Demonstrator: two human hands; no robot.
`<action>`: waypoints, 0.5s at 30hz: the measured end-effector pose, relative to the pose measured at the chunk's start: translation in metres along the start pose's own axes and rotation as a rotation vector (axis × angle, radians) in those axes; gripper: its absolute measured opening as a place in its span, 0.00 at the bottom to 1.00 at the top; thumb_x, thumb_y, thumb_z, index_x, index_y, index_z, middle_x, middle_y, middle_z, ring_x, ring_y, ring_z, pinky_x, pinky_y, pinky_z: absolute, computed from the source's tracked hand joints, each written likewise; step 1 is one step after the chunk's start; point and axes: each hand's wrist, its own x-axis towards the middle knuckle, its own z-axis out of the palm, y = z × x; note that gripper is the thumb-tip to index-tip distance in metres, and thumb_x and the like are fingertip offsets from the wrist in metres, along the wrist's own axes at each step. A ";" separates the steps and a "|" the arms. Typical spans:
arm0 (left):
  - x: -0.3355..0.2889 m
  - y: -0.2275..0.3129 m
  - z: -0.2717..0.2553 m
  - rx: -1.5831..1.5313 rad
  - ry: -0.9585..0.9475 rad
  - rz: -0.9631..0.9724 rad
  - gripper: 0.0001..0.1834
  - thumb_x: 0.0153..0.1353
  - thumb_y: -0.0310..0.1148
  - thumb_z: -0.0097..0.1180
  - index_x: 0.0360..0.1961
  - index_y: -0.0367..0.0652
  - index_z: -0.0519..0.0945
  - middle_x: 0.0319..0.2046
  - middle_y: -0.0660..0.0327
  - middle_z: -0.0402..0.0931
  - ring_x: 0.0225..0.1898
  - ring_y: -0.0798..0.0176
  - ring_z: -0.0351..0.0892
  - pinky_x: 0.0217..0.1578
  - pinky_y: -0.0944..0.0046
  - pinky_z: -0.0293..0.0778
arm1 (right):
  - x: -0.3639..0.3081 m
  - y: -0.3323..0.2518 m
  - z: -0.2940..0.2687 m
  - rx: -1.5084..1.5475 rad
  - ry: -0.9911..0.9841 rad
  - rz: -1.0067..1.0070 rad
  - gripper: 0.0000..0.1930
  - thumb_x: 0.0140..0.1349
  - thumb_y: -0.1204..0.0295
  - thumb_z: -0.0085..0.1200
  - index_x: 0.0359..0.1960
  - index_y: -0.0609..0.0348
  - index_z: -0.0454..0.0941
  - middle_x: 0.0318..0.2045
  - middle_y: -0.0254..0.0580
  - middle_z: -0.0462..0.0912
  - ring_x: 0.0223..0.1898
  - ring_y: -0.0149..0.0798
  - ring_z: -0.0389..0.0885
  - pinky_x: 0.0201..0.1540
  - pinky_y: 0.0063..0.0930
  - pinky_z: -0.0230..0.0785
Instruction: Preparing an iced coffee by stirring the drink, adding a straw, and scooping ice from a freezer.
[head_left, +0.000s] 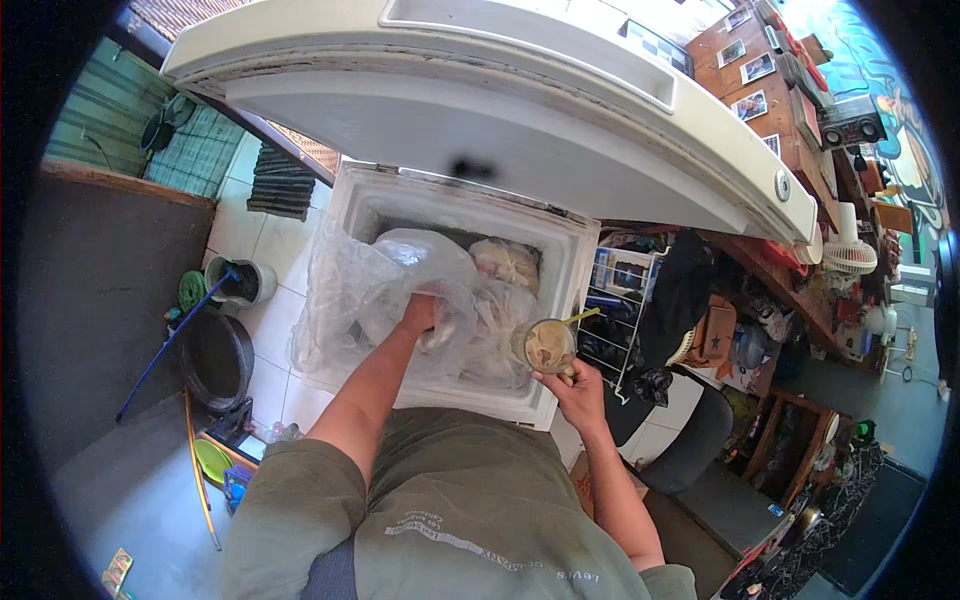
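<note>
In front of me a white chest freezer (568,250) stands with its lid (500,130) raised. My left hand (424,312) reaches into a large clear plastic bag (425,255) inside it; the plastic and the bag's contents hide my fingers. Over the freezer's near right corner, my right hand (580,393) grips a glass mug (546,346) by its handle side. The mug holds a pale brown drink with what look like ice pieces, and a yellow straw or stirrer handle (583,315) leans out to the right. More bagged, pale items (505,262) lie deeper in the freezer.
Right of the freezer are a white wire rack (625,270), dark hanging cloth (675,290) and a dark chair (690,440). A bucket (255,284), a black basin (215,355) and a blue-handled stick (170,345) stand on the left.
</note>
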 end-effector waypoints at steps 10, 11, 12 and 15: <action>-0.020 -0.057 -0.021 0.260 0.015 -0.376 0.12 0.58 0.31 0.50 0.41 0.42 0.80 0.41 0.50 0.80 0.45 0.47 0.80 0.48 0.52 0.75 | 0.007 -0.004 0.012 0.022 -0.024 -0.022 0.16 0.51 0.70 0.69 0.20 0.62 0.71 0.16 0.21 0.56 0.21 0.21 0.53 0.23 0.19 0.48; -0.020 -0.055 -0.019 0.232 0.052 -0.468 0.12 0.59 0.30 0.49 0.42 0.41 0.80 0.41 0.50 0.80 0.45 0.47 0.79 0.48 0.53 0.75 | 0.007 -0.002 0.009 0.020 -0.018 -0.017 0.16 0.51 0.70 0.69 0.20 0.62 0.71 0.16 0.21 0.56 0.21 0.21 0.53 0.23 0.19 0.48; -0.022 -0.050 -0.014 0.229 0.048 -0.462 0.12 0.59 0.30 0.49 0.42 0.41 0.80 0.41 0.50 0.80 0.45 0.47 0.79 0.48 0.53 0.75 | 0.006 -0.001 0.007 0.005 -0.013 -0.001 0.18 0.51 0.70 0.69 0.19 0.61 0.68 0.16 0.21 0.56 0.21 0.21 0.53 0.23 0.19 0.48; -0.031 -0.045 -0.003 0.231 -0.104 -0.469 0.16 0.60 0.33 0.50 0.47 0.35 0.77 0.47 0.48 0.76 0.51 0.45 0.76 0.52 0.53 0.72 | 0.007 0.000 0.008 0.006 -0.012 -0.024 0.21 0.51 0.71 0.70 0.17 0.60 0.64 0.15 0.21 0.56 0.20 0.21 0.53 0.22 0.19 0.49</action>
